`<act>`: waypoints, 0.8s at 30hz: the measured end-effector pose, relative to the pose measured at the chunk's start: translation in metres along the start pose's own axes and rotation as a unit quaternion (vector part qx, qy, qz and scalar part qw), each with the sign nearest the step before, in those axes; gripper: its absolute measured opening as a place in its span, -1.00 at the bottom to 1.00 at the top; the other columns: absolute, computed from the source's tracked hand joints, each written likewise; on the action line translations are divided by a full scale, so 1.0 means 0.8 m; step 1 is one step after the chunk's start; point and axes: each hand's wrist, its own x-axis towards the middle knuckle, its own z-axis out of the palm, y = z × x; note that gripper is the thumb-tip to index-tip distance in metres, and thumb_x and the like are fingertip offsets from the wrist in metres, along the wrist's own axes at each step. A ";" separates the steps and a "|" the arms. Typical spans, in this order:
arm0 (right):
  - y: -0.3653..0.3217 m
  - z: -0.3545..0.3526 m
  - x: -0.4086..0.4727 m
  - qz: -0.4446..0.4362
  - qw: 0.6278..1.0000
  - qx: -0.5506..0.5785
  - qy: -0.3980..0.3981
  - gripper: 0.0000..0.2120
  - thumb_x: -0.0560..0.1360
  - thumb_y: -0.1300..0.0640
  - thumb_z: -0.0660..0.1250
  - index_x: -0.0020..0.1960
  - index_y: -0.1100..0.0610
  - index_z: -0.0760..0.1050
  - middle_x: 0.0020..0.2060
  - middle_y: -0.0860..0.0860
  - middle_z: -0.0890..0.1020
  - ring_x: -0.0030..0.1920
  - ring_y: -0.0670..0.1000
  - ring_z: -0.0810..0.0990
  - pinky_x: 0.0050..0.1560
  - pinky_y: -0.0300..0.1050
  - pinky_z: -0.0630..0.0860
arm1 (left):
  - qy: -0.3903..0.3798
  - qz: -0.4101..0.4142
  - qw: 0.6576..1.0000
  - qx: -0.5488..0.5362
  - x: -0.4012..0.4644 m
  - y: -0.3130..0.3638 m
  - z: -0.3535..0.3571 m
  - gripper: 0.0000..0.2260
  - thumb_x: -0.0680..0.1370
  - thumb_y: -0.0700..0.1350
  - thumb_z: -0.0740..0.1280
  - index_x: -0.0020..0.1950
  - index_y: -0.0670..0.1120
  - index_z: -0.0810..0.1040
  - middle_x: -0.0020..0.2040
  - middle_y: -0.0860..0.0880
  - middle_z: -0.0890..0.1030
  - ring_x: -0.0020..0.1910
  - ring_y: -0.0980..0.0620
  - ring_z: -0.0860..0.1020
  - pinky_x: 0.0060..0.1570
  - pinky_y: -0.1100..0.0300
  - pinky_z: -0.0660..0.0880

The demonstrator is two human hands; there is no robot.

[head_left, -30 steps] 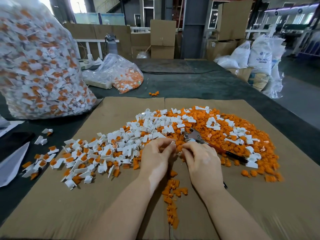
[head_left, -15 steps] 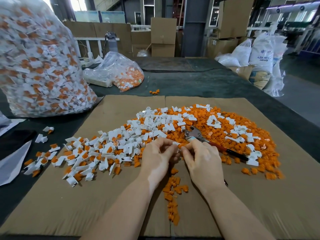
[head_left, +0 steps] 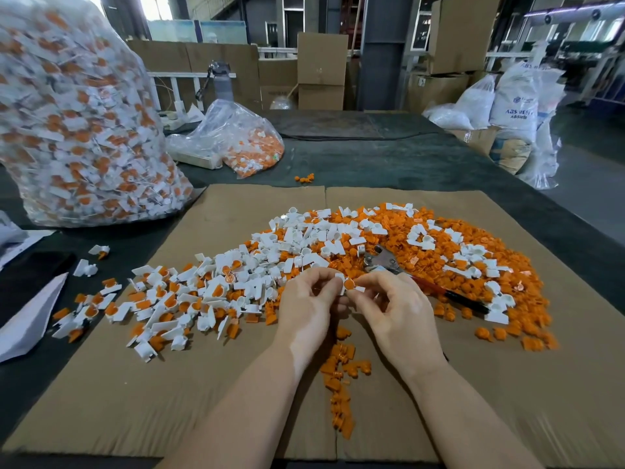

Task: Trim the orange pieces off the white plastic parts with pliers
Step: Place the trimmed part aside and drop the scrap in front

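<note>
My left hand (head_left: 309, 301) and my right hand (head_left: 392, 308) meet at the middle of the cardboard, fingertips pinched together on one white plastic part with an orange piece (head_left: 348, 284). The pliers (head_left: 385, 260) lie untouched just beyond my right hand, metal jaws pointing left, dark red handle running right over the orange scraps. A spread of white parts (head_left: 236, 282), many still carrying orange, fans out to the left. A heap of cut orange pieces (head_left: 473, 231) lies right. A thin trail of orange bits (head_left: 341, 374) lies between my forearms.
The work sits on a cardboard sheet (head_left: 101, 401) on a dark table. A big clear bag of untrimmed parts (head_left: 74, 123) stands at the left; a smaller bag (head_left: 243, 140) lies behind. White paper (head_left: 30, 316) and a dark phone (head_left: 30, 272) lie left. Boxes and sacks stand beyond.
Both hands have lifted slightly and turned, so the white-and-orange part now shows between the fingertips. The pliers have stayed where they lay.
</note>
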 end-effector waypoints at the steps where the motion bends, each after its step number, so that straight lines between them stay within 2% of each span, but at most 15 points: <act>1: 0.000 -0.001 0.000 0.001 1.000 0.012 -0.002 -0.90 0.43 0.15 0.42 -0.05 0.11 0.60 -0.31 -0.15 0.52 -0.20 -0.15 0.43 -0.14 -0.16 0.45 | -0.001 0.004 1.000 0.010 0.000 0.000 -0.001 -0.91 0.57 -0.20 0.29 -0.06 -0.12 0.59 -0.22 -0.12 0.64 -0.32 0.08 0.62 -0.25 0.25 0.58; 5: 0.000 -0.002 0.002 -0.019 0.999 0.016 -0.024 -0.76 0.44 0.23 0.42 0.11 0.13 0.60 -0.21 -0.04 0.59 -0.16 -0.09 0.45 -0.05 -0.10 0.47 | -0.017 0.012 0.999 0.031 0.000 0.000 -0.002 -0.90 0.57 -0.20 0.28 -0.03 -0.13 0.60 -0.24 -0.10 0.64 -0.34 0.11 0.61 -0.30 0.33 0.53; 12: 0.000 -0.004 0.003 -0.022 0.999 0.010 -0.023 -0.81 0.45 0.25 0.40 0.06 0.15 0.62 -0.20 -0.02 0.59 -0.14 -0.03 0.48 -0.02 -0.06 0.47 | -0.012 0.002 1.000 0.026 -0.001 -0.001 -0.002 -0.92 0.55 -0.19 0.32 -0.04 -0.14 0.61 -0.24 -0.11 0.65 -0.31 0.08 0.62 -0.23 0.22 0.57; 17: -0.001 -0.005 0.003 -0.032 0.999 0.006 -0.014 -0.82 0.42 0.26 0.42 0.02 0.16 0.63 -0.21 -0.01 0.60 -0.15 -0.04 0.49 -0.06 -0.05 0.50 | -0.016 0.021 0.998 0.059 -0.002 0.000 -0.002 -0.92 0.52 -0.13 0.37 -0.05 -0.12 0.61 -0.20 -0.12 0.65 -0.18 -0.03 0.64 -0.11 0.12 0.60; 21: -0.001 -0.003 0.004 -0.033 0.999 -0.006 -0.015 -0.81 0.42 0.24 0.43 0.04 0.16 0.62 -0.21 0.00 0.60 -0.14 -0.02 0.50 -0.05 0.02 0.51 | -0.027 0.019 0.999 0.038 -0.003 0.002 -0.003 -0.91 0.52 -0.17 0.37 -0.03 -0.16 0.60 -0.23 -0.15 0.65 -0.27 0.00 0.64 -0.20 0.18 0.61; 24: -0.001 -0.007 0.002 -0.018 0.999 -0.034 -0.001 -0.73 0.41 0.15 0.45 0.10 0.16 0.59 -0.16 -0.01 0.60 -0.09 0.00 0.53 0.00 0.04 0.48 | -0.032 -0.001 0.999 0.003 -0.003 0.004 -0.004 -0.93 0.52 -0.19 0.36 -0.03 -0.18 0.58 -0.27 -0.14 0.63 -0.31 0.02 0.62 -0.25 0.21 0.59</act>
